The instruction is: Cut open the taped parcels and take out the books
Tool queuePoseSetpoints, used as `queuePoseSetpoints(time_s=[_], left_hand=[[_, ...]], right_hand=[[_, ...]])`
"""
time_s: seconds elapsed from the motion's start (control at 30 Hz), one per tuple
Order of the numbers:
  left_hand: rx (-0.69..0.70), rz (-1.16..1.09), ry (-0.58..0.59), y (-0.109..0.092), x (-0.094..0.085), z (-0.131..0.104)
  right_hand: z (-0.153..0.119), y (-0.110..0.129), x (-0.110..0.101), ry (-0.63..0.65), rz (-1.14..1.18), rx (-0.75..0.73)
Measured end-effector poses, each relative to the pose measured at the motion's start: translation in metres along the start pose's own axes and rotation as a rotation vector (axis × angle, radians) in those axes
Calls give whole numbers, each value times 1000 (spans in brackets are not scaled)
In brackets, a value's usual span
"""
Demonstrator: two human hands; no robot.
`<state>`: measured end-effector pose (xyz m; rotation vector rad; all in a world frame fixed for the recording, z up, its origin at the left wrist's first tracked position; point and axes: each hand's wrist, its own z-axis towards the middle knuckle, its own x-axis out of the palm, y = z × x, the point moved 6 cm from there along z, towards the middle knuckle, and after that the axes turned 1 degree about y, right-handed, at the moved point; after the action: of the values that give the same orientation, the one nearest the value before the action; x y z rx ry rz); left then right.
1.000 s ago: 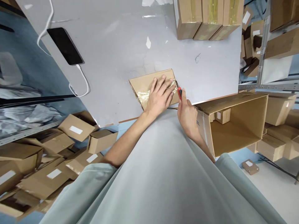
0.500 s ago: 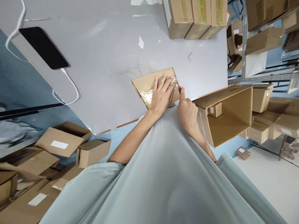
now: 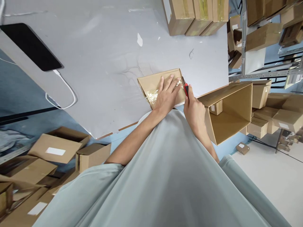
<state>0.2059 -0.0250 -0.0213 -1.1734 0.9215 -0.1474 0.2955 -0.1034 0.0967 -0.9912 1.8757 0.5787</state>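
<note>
A flat cardboard box [image 3: 151, 82] with shiny clear tape lies at the near edge of the grey table [image 3: 106, 63]. My left hand [image 3: 167, 94] rests on its top with fingers spread, pressing over the tape. In my right hand [image 3: 194, 108] is a red and black utility knife [image 3: 186, 89], gripped with the index finger along its handle. The knife's tip is at the box's right edge; whether the blade touches the cardboard I cannot tell.
Three taped boxes [image 3: 201, 17] stand at the table's far side. A black phone [image 3: 32, 47] on a white cable lies at left. An open carton [image 3: 233, 118] holding a small box is at right. More cartons [image 3: 55, 146] sit lower left, and shelves stand at right.
My right hand has moved slightly right and tilted, so more of the knife shows. The left hand stays on the box. The whole view has shifted a little.
</note>
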Motion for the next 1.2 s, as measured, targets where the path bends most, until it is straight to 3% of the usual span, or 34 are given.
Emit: queuePoseSetpoints(time_s=[0.13,0.23,0.4,0.6,0.7,0.8,0.9,1.03,1.13,1.2], left_hand=[[-10,-14,3,4,1,1],[-30,6,22,11,8,2],[-82,78,71,15,13,2],[-57,54,29,3,-1,1],[-73,87,5,6,-9,-5],[-151,151,-58,17,-25,-22],[-225,234,-138,33,-47,-48],[-332,318,-217,57,-84,-94],[-400,348,-263,65,-110,-129],[-439,340,-333,61,-122,-151]], right_hand=[[23,2,12,46,7,18],[24,2,18,72,-21,51],[3,-5,16,113,-100,57],[-28,-36,9,238,-108,21],[-31,-56,-2,144,18,-62],[-4,-84,-4,-51,218,-81],[63,-101,34,-88,521,-105],[158,-84,127,139,916,-48],[188,-51,178,291,973,-25],[191,-30,190,305,954,-62]])
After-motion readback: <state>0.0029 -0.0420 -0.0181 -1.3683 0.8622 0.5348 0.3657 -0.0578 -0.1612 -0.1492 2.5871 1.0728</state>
